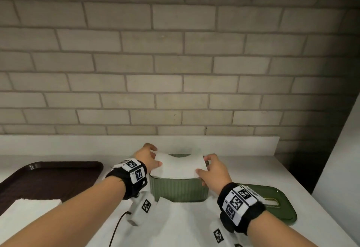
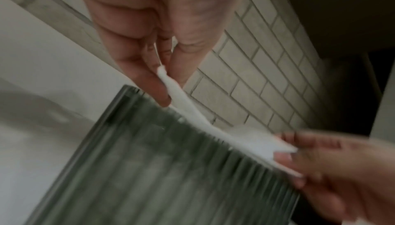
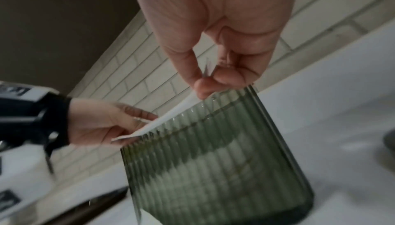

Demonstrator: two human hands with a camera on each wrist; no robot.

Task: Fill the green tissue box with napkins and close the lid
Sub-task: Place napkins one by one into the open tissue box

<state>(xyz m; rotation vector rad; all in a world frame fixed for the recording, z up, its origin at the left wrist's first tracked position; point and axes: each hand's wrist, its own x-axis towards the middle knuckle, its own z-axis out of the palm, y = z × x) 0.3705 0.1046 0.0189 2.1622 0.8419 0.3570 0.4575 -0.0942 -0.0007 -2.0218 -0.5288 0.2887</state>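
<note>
A ribbed green tissue box (image 1: 178, 190) stands open on the white counter, also seen in the left wrist view (image 2: 162, 166) and the right wrist view (image 3: 215, 157). A white napkin (image 1: 180, 165) is stretched flat over its top opening. My left hand (image 1: 151, 159) pinches the napkin's left edge (image 2: 171, 83). My right hand (image 1: 211, 170) pinches its right edge (image 3: 186, 103). The green lid (image 1: 280, 205) with a slot lies flat on the counter to the right of the box.
A dark brown tray (image 1: 48, 180) sits at the left, with a stack of white napkins (image 1: 27, 213) at its near end. A grey brick wall (image 1: 175, 61) rises behind the counter (image 1: 185, 225). A black cable (image 1: 116, 227) runs across the near counter.
</note>
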